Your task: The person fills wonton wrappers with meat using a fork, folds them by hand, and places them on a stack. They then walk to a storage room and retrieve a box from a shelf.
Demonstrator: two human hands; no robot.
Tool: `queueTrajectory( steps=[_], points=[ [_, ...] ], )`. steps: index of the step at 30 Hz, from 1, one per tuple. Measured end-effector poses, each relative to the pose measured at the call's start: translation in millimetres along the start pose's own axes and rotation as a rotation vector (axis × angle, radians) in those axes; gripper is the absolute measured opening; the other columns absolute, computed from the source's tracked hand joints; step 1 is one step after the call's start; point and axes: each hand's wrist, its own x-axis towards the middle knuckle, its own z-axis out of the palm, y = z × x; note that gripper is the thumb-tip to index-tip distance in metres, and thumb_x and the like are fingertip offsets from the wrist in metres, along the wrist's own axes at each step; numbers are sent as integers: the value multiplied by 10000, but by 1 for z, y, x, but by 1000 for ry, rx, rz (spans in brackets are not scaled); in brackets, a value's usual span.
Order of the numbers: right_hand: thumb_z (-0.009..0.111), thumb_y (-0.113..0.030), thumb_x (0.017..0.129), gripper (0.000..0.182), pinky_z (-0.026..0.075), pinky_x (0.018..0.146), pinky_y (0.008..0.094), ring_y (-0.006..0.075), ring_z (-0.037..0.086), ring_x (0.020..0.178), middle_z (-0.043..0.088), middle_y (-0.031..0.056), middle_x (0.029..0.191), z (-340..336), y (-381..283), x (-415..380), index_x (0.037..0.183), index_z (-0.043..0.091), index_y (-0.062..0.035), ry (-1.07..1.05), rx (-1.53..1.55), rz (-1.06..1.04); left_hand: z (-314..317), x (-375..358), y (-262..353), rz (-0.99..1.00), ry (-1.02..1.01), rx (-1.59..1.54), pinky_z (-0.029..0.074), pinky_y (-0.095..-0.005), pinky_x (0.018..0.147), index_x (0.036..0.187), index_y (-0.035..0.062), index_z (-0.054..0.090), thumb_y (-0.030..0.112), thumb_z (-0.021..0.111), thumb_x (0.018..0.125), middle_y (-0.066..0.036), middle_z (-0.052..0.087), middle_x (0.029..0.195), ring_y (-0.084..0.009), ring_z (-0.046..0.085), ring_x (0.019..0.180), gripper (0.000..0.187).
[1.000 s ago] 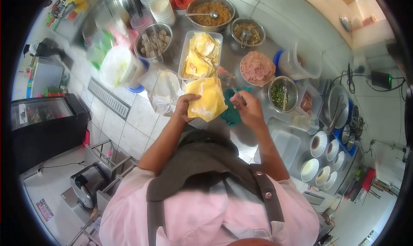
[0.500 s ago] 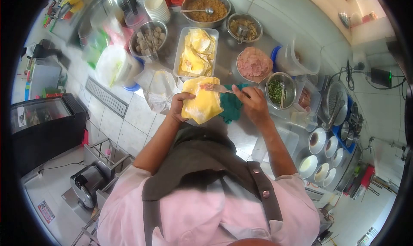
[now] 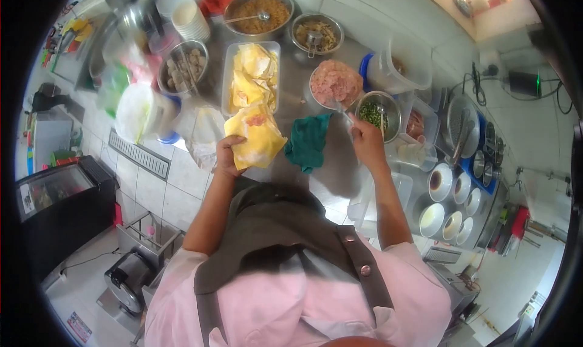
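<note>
My left hand (image 3: 228, 156) grips a stack of yellow dough wrappers (image 3: 261, 145), its thumb lying over the near edge. A smear of pink minced meat sits on the top wrapper near its far corner. In my right hand (image 3: 368, 143) is a small flat spreader (image 3: 345, 111), fingers closed round its handle. The spreader's tip is at the near edge of the heaped minced meat (image 3: 336, 83). Beyond the left hand, a clear plastic tub (image 3: 227, 83) holds more yellow wrappers, some folded with meat showing. A green cloth (image 3: 308, 143) lies between my hands.
Close to my right hand stands a bowl of chopped green onion (image 3: 371, 111) with a spoon. Steel bowls of brown filling (image 3: 255, 14), shredded food (image 3: 316, 34) and meatballs (image 3: 183, 68) sit farther back. White bowls (image 3: 439, 183) with sauces stand at the right.
My right hand has moved the spreader off the top wrapper and over to the minced meat. A meat smear stays on the wrapper. The camera view has shifted slightly.
</note>
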Motion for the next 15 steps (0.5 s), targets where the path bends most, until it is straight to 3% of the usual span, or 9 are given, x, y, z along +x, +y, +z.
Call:
queueTrajectory(
  steps=[3,5,6,9,11,12,13,15],
  points=[
    [519,-23,866,313,506,764,396,346,658,819,678,193,865,2,-1,2,1152,649,-19,103,-102,105,0,0,-2,-6,4,14,461,-534,992,1381,-15,371,64,524,769,-226,516,1316,-407,544,1180,636],
    [561,-45,875,305,502,714,342,255,658,706,683,155,797,8,5,5,1165,657,-42,158,-176,111,4,0,-4,-8,-9,20,451,-527,1008,1380,-16,369,56,532,760,-220,517,1312,-402,540,1185,645],
    [561,-45,875,305,502,714,342,255,658,706,683,155,797,10,6,7,1165,657,-42,161,-173,112,6,-1,-6,-6,-21,22,440,-520,1024,1379,-16,368,48,540,751,-213,518,1308,-396,537,1190,654],
    [546,-21,879,338,508,656,337,230,648,666,685,143,806,17,1,10,1205,633,-36,21,-73,158,9,-2,-9,14,26,42,441,-520,1023,1381,-14,367,40,537,742,-213,515,1310,-396,533,1195,664],
    [536,2,876,414,512,591,327,204,634,645,668,154,947,30,-10,12,1287,569,-30,-102,177,339,10,-4,-10,16,39,53,443,-520,1021,1380,-15,368,38,536,741,-214,516,1309,-397,533,1195,664],
    [536,2,876,414,512,591,327,204,634,645,668,154,947,42,-8,11,1287,569,-30,-104,179,341,10,-6,-11,16,51,65,445,-520,1019,1379,-16,369,36,535,739,-214,517,1307,-397,533,1195,664],
    [533,8,876,449,507,558,315,186,627,641,636,168,1023,57,-6,11,1324,529,-26,-57,103,206,10,-6,-12,16,53,65,445,-520,1019,1379,-16,369,36,535,739,-214,517,1307,-397,533,1195,664],
    [512,29,867,475,526,594,347,237,641,690,581,210,1112,74,-7,14,1341,484,12,-27,-36,44,10,-7,-14,-1,35,39,460,-516,1003,1372,-18,375,37,536,738,-212,522,1300,-394,544,1181,656]
  ],
)
